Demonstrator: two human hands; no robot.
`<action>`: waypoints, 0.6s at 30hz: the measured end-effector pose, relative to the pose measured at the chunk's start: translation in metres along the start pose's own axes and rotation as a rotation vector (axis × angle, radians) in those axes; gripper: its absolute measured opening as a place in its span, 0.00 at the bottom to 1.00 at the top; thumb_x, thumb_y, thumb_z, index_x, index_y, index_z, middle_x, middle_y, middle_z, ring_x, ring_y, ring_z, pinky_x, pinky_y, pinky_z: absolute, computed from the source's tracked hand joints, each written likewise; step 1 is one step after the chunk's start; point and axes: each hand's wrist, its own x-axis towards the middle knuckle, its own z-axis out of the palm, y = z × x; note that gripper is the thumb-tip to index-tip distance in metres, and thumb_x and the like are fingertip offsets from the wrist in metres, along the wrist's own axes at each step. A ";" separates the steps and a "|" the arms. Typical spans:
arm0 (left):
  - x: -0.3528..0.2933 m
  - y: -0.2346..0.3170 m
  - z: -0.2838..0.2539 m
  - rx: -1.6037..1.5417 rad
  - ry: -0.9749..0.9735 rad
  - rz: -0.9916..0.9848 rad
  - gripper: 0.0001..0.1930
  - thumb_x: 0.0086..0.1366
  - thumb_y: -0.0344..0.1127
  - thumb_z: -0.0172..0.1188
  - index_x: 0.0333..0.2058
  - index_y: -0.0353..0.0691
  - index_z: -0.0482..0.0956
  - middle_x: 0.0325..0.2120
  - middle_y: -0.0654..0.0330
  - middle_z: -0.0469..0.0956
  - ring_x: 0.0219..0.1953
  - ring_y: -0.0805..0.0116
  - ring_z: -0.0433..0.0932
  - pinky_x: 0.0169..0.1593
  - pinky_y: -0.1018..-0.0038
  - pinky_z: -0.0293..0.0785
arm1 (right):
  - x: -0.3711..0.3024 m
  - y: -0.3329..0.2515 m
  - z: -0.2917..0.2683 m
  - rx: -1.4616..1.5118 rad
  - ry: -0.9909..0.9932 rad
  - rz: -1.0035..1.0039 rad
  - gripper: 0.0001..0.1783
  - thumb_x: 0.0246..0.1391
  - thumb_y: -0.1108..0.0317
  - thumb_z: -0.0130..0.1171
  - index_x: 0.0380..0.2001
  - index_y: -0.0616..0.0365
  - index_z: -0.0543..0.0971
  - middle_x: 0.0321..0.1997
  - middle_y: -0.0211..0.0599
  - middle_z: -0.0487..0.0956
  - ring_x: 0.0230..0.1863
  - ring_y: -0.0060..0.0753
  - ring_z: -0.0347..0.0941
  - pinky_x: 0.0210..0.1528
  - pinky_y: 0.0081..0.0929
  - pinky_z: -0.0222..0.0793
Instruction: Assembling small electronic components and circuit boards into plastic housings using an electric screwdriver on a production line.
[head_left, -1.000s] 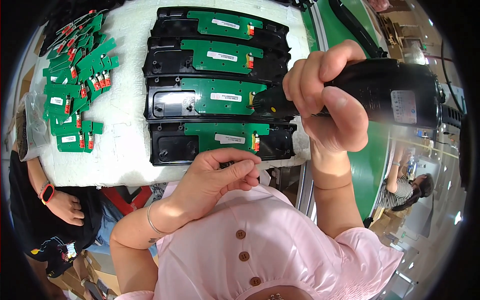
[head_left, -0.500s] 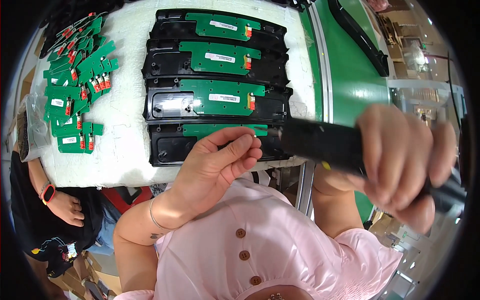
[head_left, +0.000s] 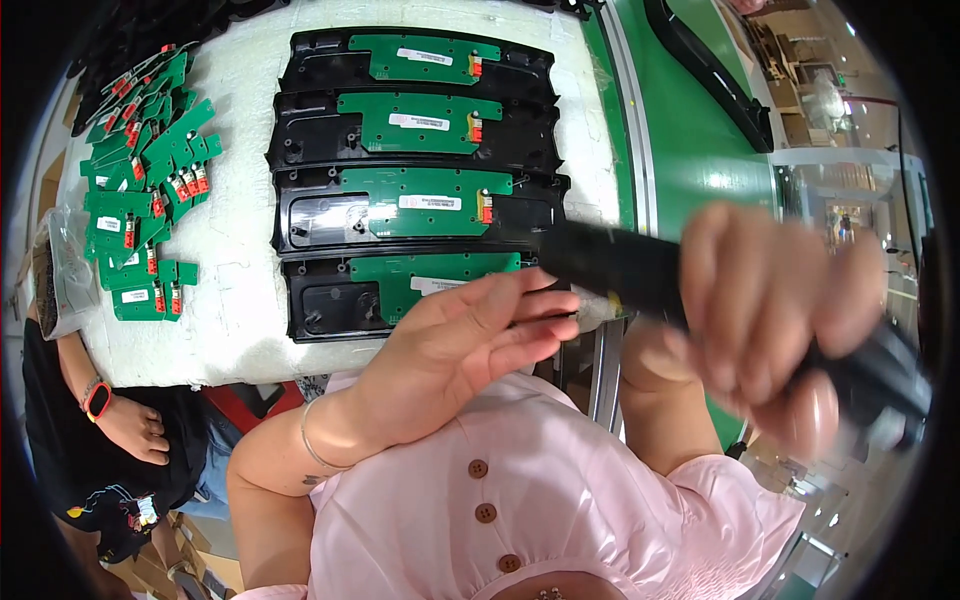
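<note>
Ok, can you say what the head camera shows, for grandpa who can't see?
A blurred right hand grips a black handheld tool close to the loosely open left hand. Beyond lie four black panels bearing green circuit boards on a white surface, with loose green boards piled at left.

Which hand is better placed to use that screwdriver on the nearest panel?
Right hand, probably: it grips the electric screwdriver, front end by the nearest black panel; the left hand shows no tool.

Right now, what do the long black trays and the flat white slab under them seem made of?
The long black trays: probably moulded plastic, semi-gloss, given the highlights and crisp recessed shapes. The flat white slab: likely foam, mostly matte, given its rough, uneven surface.
</note>
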 end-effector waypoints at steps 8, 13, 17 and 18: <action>0.003 0.003 -0.018 0.173 0.009 -0.055 0.16 0.68 0.35 0.37 0.46 0.28 0.64 0.43 0.43 0.71 0.46 0.54 0.73 0.49 0.72 0.73 | 0.007 0.052 -0.034 -0.156 0.324 0.093 0.12 0.42 0.66 0.44 0.32 0.61 0.67 0.15 0.28 0.61 0.16 0.23 0.57 0.27 0.25 0.56; 0.001 0.005 -0.020 0.156 0.023 -0.044 0.10 0.67 0.33 0.40 0.35 0.33 0.67 0.33 0.48 0.75 0.37 0.60 0.78 0.40 0.74 0.77 | 0.008 0.056 -0.034 -0.164 0.353 0.118 0.11 0.42 0.67 0.44 0.31 0.61 0.66 0.15 0.28 0.61 0.16 0.23 0.56 0.27 0.25 0.56; 0.002 0.006 -0.032 0.248 0.004 0.022 0.07 0.64 0.32 0.49 0.34 0.35 0.70 0.29 0.54 0.76 0.33 0.67 0.78 0.36 0.79 0.76 | 0.009 0.057 -0.035 -0.167 0.373 0.164 0.10 0.41 0.68 0.44 0.30 0.60 0.66 0.14 0.29 0.61 0.16 0.23 0.56 0.26 0.25 0.56; 0.002 0.006 -0.034 0.226 -0.009 0.045 0.07 0.61 0.32 0.53 0.34 0.35 0.72 0.28 0.57 0.76 0.33 0.69 0.78 0.35 0.80 0.75 | 0.010 0.058 -0.035 -0.166 0.372 0.164 0.10 0.41 0.68 0.44 0.30 0.60 0.66 0.14 0.29 0.61 0.16 0.23 0.56 0.26 0.25 0.56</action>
